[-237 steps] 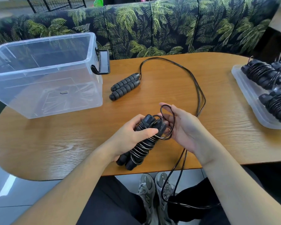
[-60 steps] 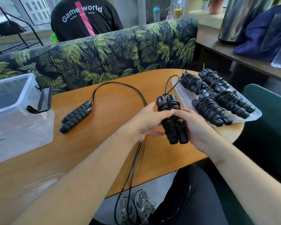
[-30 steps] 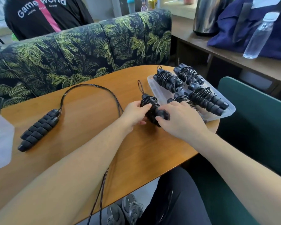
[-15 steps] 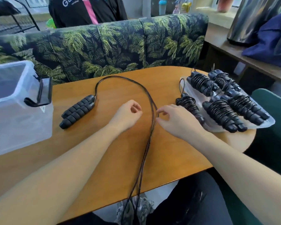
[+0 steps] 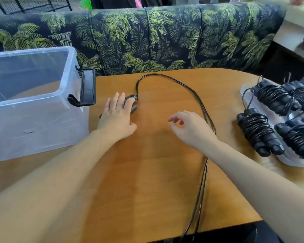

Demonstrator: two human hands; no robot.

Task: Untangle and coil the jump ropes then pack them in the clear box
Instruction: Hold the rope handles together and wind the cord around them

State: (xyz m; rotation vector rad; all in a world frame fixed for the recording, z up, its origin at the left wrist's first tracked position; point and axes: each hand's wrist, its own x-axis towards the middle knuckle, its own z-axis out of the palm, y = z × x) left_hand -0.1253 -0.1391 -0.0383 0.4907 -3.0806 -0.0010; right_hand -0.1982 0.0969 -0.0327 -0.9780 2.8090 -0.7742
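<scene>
We see the left hand (image 5: 116, 115) lying with straight, spread fingers on top of the handles (image 5: 131, 104) of the loose jump rope, so that only the far ends of the two black grips peek out past the fingertips and a sliver shows at the wrist side; whether the fingers press or merely rest there we cannot tell. From those handles the doubled black cord (image 5: 188, 88) arcs away toward the sofa (image 5: 156, 37), swings back past the right hand (image 5: 191, 128) and runs off the near edge of the wooden table (image 5: 147, 181), where its lower loop is cut off from us. The right hand hovers just above the tabletop with loosely curled fingers, holding nothing; the cord passes just beside or under its far edge, and we cannot say whether they touch. The clear box (image 5: 33, 106) stands at the left end of the table, its left part cropped by the frame, its black latch (image 5: 87, 90) hanging out toward the left hand; through the hazy plastic we make out only a small dark mark. At the right, coiled ropes (image 5: 258, 130) wound round their handles lie on a clear lid (image 5: 291, 158), several cut off by the frame edge, so their count is uncertain.
</scene>
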